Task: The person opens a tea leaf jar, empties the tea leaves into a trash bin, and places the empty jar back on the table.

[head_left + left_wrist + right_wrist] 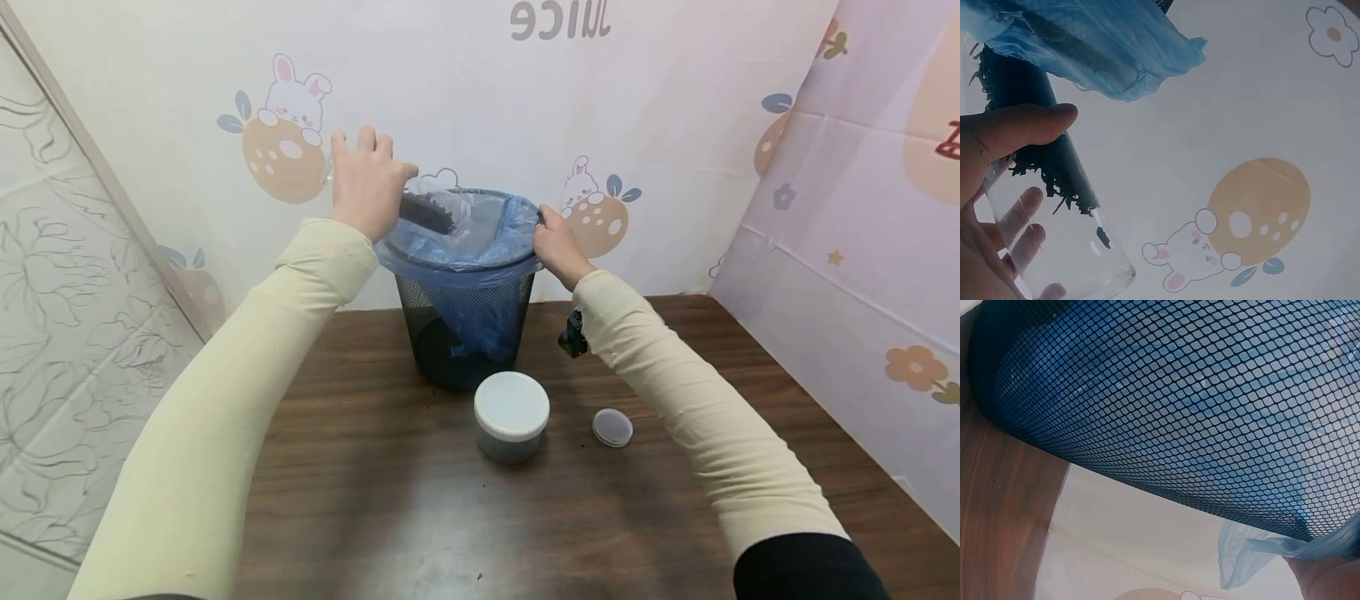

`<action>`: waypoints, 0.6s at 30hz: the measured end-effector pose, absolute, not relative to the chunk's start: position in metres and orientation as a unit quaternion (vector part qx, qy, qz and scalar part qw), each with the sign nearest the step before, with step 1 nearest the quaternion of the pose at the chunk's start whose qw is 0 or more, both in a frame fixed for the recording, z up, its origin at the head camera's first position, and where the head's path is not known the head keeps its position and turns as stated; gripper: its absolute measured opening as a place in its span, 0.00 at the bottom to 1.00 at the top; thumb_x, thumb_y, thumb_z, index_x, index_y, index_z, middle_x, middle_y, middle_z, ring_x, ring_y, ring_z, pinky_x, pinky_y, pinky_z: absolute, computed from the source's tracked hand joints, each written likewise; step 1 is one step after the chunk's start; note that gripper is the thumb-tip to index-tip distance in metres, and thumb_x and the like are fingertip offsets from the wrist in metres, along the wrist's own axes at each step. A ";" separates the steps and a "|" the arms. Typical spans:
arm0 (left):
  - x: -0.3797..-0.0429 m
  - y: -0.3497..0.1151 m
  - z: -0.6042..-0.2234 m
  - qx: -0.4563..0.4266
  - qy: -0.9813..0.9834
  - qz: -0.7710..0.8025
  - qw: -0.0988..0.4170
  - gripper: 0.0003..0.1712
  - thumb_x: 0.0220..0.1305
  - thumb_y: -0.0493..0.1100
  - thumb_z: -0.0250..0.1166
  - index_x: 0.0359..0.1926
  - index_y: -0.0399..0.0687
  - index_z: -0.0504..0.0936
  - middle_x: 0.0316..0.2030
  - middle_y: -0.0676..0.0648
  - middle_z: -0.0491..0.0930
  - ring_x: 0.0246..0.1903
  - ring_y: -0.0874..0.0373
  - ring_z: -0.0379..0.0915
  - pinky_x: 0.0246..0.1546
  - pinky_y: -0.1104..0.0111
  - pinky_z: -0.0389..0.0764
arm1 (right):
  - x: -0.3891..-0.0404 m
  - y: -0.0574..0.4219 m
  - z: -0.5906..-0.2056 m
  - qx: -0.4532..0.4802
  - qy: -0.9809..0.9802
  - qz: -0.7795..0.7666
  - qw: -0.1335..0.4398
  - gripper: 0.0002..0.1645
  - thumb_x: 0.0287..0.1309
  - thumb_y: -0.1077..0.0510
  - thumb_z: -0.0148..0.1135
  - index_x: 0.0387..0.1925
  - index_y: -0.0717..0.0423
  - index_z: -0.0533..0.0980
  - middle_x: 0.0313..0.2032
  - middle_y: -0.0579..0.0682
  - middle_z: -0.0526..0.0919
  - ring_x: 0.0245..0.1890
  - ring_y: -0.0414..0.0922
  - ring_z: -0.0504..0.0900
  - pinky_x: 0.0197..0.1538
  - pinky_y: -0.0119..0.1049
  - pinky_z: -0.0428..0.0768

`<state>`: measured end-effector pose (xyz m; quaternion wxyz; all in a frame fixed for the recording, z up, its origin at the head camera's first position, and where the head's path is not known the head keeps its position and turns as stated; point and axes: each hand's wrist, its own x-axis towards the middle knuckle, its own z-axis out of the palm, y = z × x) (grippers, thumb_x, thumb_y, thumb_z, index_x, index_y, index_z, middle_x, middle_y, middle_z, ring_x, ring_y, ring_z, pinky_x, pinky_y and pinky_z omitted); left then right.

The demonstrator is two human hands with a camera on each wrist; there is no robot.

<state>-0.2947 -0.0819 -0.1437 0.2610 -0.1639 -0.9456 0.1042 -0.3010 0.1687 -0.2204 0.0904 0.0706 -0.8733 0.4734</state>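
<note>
My left hand (pixel 367 187) grips a clear plastic jar (pixel 1094 250), thumb on one side and fingers round the other. The jar lies tilted, its mouth end over the top of a black mesh wastebasket (pixel 420 304). Dark, thin, tea-like shreds (pixel 427 213) lie along the jar's lower side, and a small clump sticks near its base. A blue plastic bag (pixel 517 221) lines the basket and folds over its rim. My right hand (pixel 558 246) holds the basket's right rim with the bag's edge under the fingers. Only part of that hand shows in the right wrist view.
A round tub with a white lid (pixel 512 406) stands on the dark wooden table (pixel 375 500) in front of the basket. To its right lies a small translucent lid (pixel 612 427). Tiny dark crumbs dot the tabletop. A printed wall covering (pixel 465 100) rises close behind the basket.
</note>
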 end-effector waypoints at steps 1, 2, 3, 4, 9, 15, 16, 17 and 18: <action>-0.295 -0.082 -0.144 -0.164 -0.945 0.108 0.262 0.28 0.59 0.32 0.57 0.59 0.58 0.77 0.47 0.37 0.70 0.53 0.42 0.56 0.57 0.42 0.52 | -0.301 0.169 -0.220 0.072 -0.873 0.474 0.091 0.32 0.68 0.65 0.31 0.72 0.64 0.47 0.72 0.59 0.51 0.72 0.49 0.46 0.70 0.38 0.47; -0.294 -0.081 -0.143 -0.166 -0.944 0.110 0.263 0.28 0.59 0.32 0.58 0.59 0.57 0.78 0.47 0.37 0.70 0.53 0.41 0.56 0.58 0.42 0.51 | -0.300 0.169 -0.220 0.073 -0.873 0.473 0.092 0.32 0.68 0.65 0.31 0.72 0.65 0.47 0.72 0.59 0.51 0.72 0.49 0.46 0.70 0.38 0.47; -0.294 -0.081 -0.143 -0.166 -0.943 0.114 0.264 0.28 0.58 0.32 0.58 0.59 0.57 0.78 0.47 0.37 0.70 0.54 0.41 0.56 0.58 0.41 0.51 | -0.300 0.169 -0.220 0.074 -0.873 0.473 0.093 0.32 0.68 0.65 0.30 0.72 0.65 0.47 0.72 0.60 0.51 0.72 0.50 0.46 0.70 0.38 0.47; -0.294 -0.081 -0.143 -0.166 -0.943 0.117 0.263 0.28 0.58 0.33 0.59 0.59 0.57 0.78 0.48 0.36 0.70 0.55 0.41 0.56 0.59 0.41 0.50 | -0.300 0.169 -0.220 0.075 -0.873 0.473 0.094 0.32 0.68 0.65 0.31 0.72 0.65 0.48 0.71 0.60 0.51 0.72 0.50 0.46 0.70 0.38 0.47; -0.293 -0.080 -0.142 -0.167 -0.943 0.128 0.259 0.27 0.58 0.34 0.59 0.58 0.57 0.78 0.49 0.36 0.70 0.57 0.41 0.55 0.60 0.41 0.49 | -0.300 0.169 -0.219 0.078 -0.874 0.470 0.101 0.31 0.67 0.66 0.31 0.71 0.66 0.50 0.71 0.61 0.54 0.71 0.50 0.49 0.70 0.39 0.48; -0.294 -0.081 -0.141 -0.173 -0.941 0.128 0.261 0.26 0.57 0.32 0.58 0.56 0.56 0.79 0.49 0.36 0.69 0.56 0.41 0.55 0.60 0.40 0.48 | -0.301 0.169 -0.220 0.073 -0.874 0.470 0.096 0.32 0.67 0.66 0.31 0.72 0.66 0.48 0.71 0.60 0.51 0.72 0.50 0.47 0.70 0.39 0.47; -0.294 -0.081 -0.141 -0.173 -0.940 0.129 0.263 0.26 0.57 0.32 0.58 0.56 0.56 0.79 0.49 0.36 0.70 0.56 0.41 0.55 0.60 0.41 0.48 | -0.301 0.169 -0.220 0.074 -0.874 0.471 0.095 0.32 0.67 0.65 0.30 0.72 0.65 0.48 0.71 0.60 0.51 0.72 0.50 0.47 0.70 0.38 0.47; -0.294 -0.081 -0.140 -0.174 -0.940 0.129 0.263 0.26 0.57 0.32 0.58 0.56 0.56 0.80 0.48 0.36 0.70 0.56 0.41 0.56 0.60 0.41 0.48 | -0.301 0.169 -0.220 0.075 -0.873 0.472 0.095 0.32 0.68 0.65 0.30 0.72 0.65 0.47 0.72 0.60 0.51 0.72 0.50 0.46 0.70 0.39 0.47; -0.294 -0.082 -0.140 -0.174 -0.939 0.132 0.264 0.26 0.56 0.32 0.58 0.56 0.56 0.80 0.48 0.36 0.70 0.55 0.41 0.56 0.60 0.42 0.48 | -0.301 0.169 -0.220 0.075 -0.873 0.472 0.094 0.32 0.68 0.65 0.30 0.72 0.65 0.47 0.72 0.60 0.51 0.72 0.50 0.46 0.70 0.38 0.47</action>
